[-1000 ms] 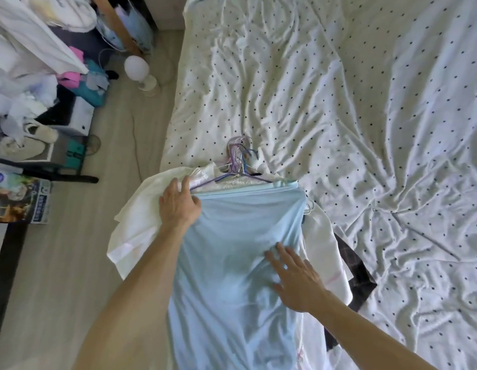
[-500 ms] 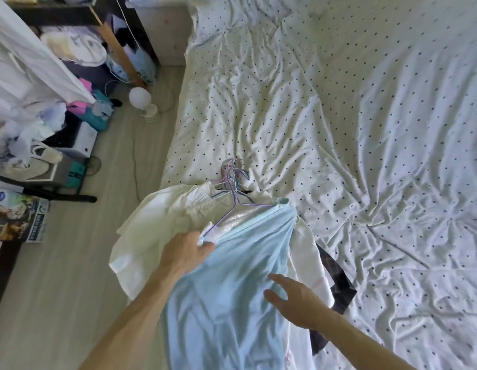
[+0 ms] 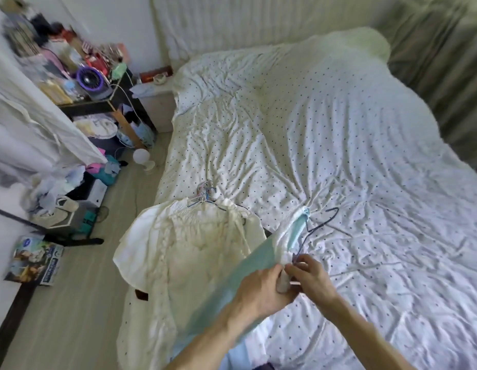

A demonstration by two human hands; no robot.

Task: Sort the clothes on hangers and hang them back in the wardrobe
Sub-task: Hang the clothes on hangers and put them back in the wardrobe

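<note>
Lifted off the pile now, that blue top (image 3: 254,268); both hands have met on it

left hand (image 3: 261,288) grips its bunched upper end; right hand (image 3: 313,279) pinches the cloth right beside, touching the left; purple wire hanger (image 3: 322,222) sticks out past them, above the dotted bed sheet (image 3: 352,145); white clothes pile (image 3: 194,252) with more hangers (image 3: 205,194) lies to the left at the bed's edge

Single head-worn view, facing forward-down, close above left hand (image 3: 261,287), right hand (image 3: 310,276); white dotted bedsheet (image 3: 338,156) beyond, pale wood floor (image 3: 79,303) left.
</note>
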